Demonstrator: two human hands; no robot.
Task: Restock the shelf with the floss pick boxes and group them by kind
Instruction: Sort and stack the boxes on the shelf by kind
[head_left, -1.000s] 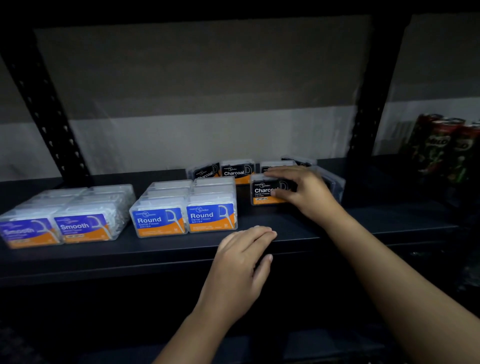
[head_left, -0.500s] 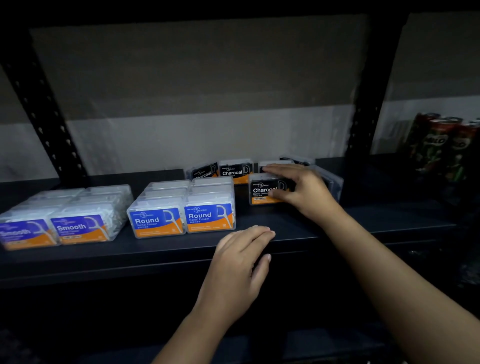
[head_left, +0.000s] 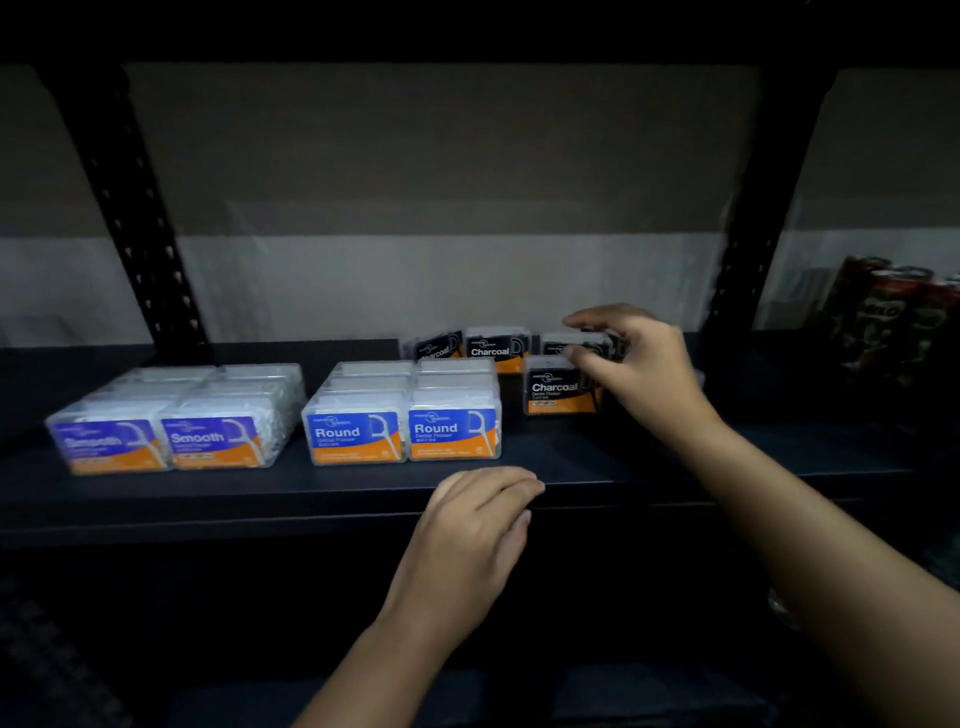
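— What's in your right hand (head_left: 641, 364)?
— My grip pinches a Charcoal box (head_left: 582, 347), raised above the front Charcoal box (head_left: 558, 392) on the shelf (head_left: 597, 467).
— Left hand (head_left: 475, 525)?
— Relaxed, holding nothing.

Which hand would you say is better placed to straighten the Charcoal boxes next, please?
The right hand, probably: it already grips a Charcoal box in that group, while the left hand rests at the shelf's front edge.
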